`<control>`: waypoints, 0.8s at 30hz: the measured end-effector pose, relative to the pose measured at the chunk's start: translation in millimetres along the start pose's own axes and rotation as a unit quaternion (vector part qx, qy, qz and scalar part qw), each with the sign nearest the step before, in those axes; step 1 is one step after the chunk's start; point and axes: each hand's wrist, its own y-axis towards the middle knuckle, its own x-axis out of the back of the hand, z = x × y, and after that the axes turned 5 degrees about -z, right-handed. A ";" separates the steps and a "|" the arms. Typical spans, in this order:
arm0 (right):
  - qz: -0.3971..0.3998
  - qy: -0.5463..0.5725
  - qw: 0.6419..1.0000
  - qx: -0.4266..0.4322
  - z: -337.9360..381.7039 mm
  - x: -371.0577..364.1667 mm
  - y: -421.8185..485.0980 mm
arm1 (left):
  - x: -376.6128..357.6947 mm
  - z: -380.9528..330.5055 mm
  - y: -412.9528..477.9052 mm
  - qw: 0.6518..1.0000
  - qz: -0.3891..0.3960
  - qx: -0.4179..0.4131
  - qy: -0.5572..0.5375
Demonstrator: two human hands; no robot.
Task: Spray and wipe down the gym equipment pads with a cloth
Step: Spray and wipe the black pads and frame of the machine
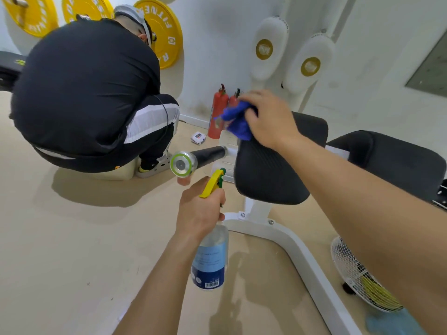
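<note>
A black padded seat (pixel 268 175) sits on a white machine frame (pixel 287 240) at centre right. My right hand (pixel 268 119) presses a bunched blue cloth (pixel 238 120) against the pad's far top edge. Lower down, my left hand (pixel 200 209) grips the neck of a clear spray bottle (pixel 210 259) with a blue label; its yellow trigger (pixel 212 183) points up toward the pad. Two more black pads (pixel 387 163) lie behind and to the right.
A person in black crouches on the floor at left (pixel 84 93). A black bar with a silver end cap (pixel 183 163) sticks out beside the pad. Two red fire extinguishers (pixel 217 112) stand at the wall. Yellow weight plates (pixel 167 32) hang behind. A white fan (pixel 358 276) lies at lower right.
</note>
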 end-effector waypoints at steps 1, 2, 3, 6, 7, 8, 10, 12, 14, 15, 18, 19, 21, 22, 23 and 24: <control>0.021 -0.020 0.999 0.033 5.0 -5.7 -2.6 | 1.4 1.1 0.6 1.000 0.005 0.003 -0.005; 0.032 -0.037 0.997 0.066 10.4 -8.2 -6.6 | 3.1 2.6 2.0 1.000 0.011 0.005 -0.013; 0.042 -0.064 0.991 0.106 14.6 -10.0 -13.0 | 4.6 3.9 3.4 1.000 0.015 0.008 -0.021; 0.089 -0.162 0.955 0.233 24.3 -23.2 -57.2 | 8.3 7.5 6.4 0.999 0.017 0.015 -0.036; 0.105 -0.169 0.948 0.249 27.1 -29.6 -77.0 | 9.6 9.3 7.2 0.999 0.016 0.013 -0.035; 0.119 -0.171 0.943 0.261 27.9 -34.4 -93.6 | 11.1 10.7 7.2 0.999 0.017 0.008 -0.034; 0.145 -0.185 0.926 0.294 24.5 -35.9 -104.9 | 14.1 12.8 6.9 0.999 0.015 0.006 -0.029; 0.176 -0.205 0.900 0.342 21.6 -25.9 -87.7 | 16.1 14.0 5.0 1.000 0.018 0.009 -0.020; 0.165 -0.239 0.899 0.329 22.7 -13.8 -54.2 | 16.6 15.6 2.8 1.000 0.019 0.003 -0.020; 0.137 -0.257 0.910 0.294 21.5 -10.1 -34.4 | 16.2 16.7 1.3 1.000 0.017 0.000 -0.017; 0.071 -0.286 0.937 0.188 21.1 -8.3 -3.1 | 14.8 17.1 -5.6 1.000 0.018 -0.002 -0.019; 0.064 -0.285 0.940 0.178 22.4 -12.8 -6.5 | 15.4 15.8 -6.7 1.000 0.016 -0.004 -0.022; 0.074 -0.263 0.942 0.198 24.0 -24.4 -33.1 | 16.2 12.8 -9.2 1.000 0.014 -0.004 -0.023; 0.081 -0.243 0.941 0.223 24.7 -29.3 -51.8 | 16.2 10.9 -10.2 1.000 0.016 -0.009 -0.020; 0.090 -0.216 0.940 0.250 24.0 -32.0 -70.9 | 16.0 8.6 -11.9 1.000 0.018 -0.013 -0.018; 0.093 -0.193 0.939 0.270 20.4 -32.7 -88.9 | 14.9 6.3 -14.4 0.999 0.021 -0.017 -0.017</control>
